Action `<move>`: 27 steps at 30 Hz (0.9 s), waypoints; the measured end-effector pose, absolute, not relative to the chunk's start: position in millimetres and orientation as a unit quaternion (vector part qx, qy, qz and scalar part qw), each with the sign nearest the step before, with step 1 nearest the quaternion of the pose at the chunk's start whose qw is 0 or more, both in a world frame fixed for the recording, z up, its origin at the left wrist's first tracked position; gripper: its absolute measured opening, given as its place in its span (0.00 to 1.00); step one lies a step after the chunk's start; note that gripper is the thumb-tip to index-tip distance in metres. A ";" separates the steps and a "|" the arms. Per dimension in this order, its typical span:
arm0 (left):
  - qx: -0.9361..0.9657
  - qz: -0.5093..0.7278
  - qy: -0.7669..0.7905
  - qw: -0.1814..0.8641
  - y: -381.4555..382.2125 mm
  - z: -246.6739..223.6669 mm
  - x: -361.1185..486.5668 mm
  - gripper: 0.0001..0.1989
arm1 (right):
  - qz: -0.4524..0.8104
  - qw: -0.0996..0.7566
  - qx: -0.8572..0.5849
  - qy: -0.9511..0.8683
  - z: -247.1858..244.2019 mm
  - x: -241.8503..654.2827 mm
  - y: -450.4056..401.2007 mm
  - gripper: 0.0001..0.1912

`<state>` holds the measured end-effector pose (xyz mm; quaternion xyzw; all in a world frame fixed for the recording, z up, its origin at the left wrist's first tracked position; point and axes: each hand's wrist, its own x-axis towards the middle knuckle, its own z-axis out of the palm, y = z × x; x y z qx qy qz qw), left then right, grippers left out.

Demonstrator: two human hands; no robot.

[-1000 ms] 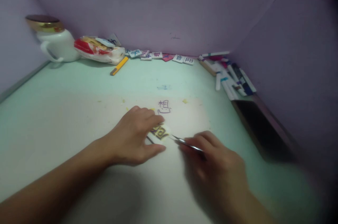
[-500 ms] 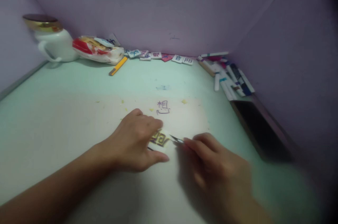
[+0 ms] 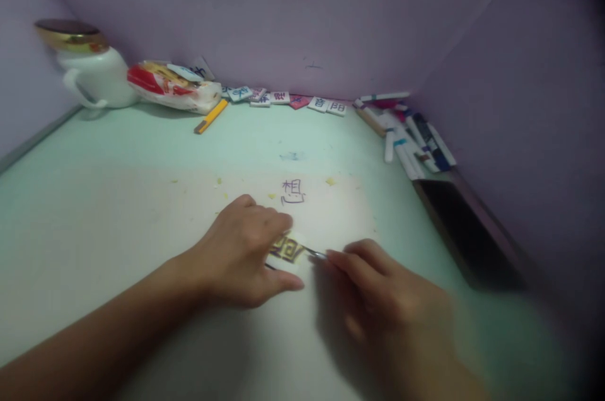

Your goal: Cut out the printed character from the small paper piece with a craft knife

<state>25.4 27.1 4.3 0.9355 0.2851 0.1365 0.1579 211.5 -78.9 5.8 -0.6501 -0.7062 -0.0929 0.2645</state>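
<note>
My left hand is closed around a small white tile, pinning it to the bench. The tile sits in the crook between my thumb and my bent fingers: my fingers cover its far left part, my thumb lies along its near side, and its right end pokes out toward my other hand. On the part I can see there is a character in yellow with dark outlines; the rest is under my fingers.

My right hand is to the right of the tile and apart from it, pinching a slim metal blade between thumb and forefinger. The blade points left, its tip right at the tile's right edge; I can't tell whether it touches.

Just beyond my left hand, a purple character is drawn on the pale surface, with yellow scraps scattered around it. Farther off, a row of small lettered tiles runs along the foot of the wall, with a yellow cutter near its left end, beside a red and white packet and a white mug. Over on my right lie a heap of markers and a dark flat slab.
</note>
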 end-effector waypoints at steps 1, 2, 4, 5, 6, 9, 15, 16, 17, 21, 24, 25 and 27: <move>0.935 0.136 0.285 0.158 27.1 4.4 25.5 0.21 | -0.090 0.263 -0.650 -0.708 6.5 211.6 -78.4 0.13; 0.936 0.136 0.285 0.158 27.1 4.6 25.6 0.21 | -0.087 0.262 -0.650 -0.708 7.3 211.7 -78.0 0.13; 0.937 0.135 0.283 0.157 27.1 4.7 25.8 0.21 | -0.077 0.258 -0.652 -0.709 8.4 211.7 -77.5 0.13; 0.937 0.136 0.283 0.156 27.1 4.7 25.9 0.21 | -0.070 0.254 -0.653 -0.711 8.5 211.5 -77.7 0.13; 0.936 0.137 0.284 0.155 27.1 4.7 25.8 0.22 | -0.063 0.252 -0.654 -0.711 8.2 211.1 -78.1 0.13; 0.935 0.138 0.288 0.156 26.9 4.1 25.5 0.22 | -0.050 0.258 -0.665 -0.699 5.4 208.6 -80.8 0.12; 0.934 0.138 0.290 0.156 27.0 3.4 24.9 0.22 | -0.074 0.253 -0.679 -0.686 1.1 203.3 -83.5 0.13; 0.934 0.137 0.290 0.157 27.1 3.6 25.0 0.22 | -0.081 0.254 -0.678 -0.685 0.9 202.6 -83.1 0.14; 0.934 0.135 0.290 0.159 27.1 3.9 25.0 0.22 | -0.083 0.252 -0.677 -0.686 0.8 202.1 -82.6 0.14; 0.933 0.129 0.290 0.167 27.0 5.7 25.0 0.21 | -0.074 0.248 -0.684 -0.682 -1.8 201.1 -81.4 0.13; 0.934 0.123 0.292 0.167 27.2 7.1 25.7 0.20 | -0.059 0.250 -0.687 -0.679 -5.3 201.2 -81.6 0.11; 0.934 0.121 0.293 0.167 27.3 7.4 26.1 0.20 | -0.054 0.252 -0.688 -0.679 -6.4 201.2 -81.6 0.11; 0.934 0.121 0.293 0.168 27.5 7.9 26.8 0.20 | -0.051 0.254 -0.691 -0.675 -8.3 201.0 -81.3 0.11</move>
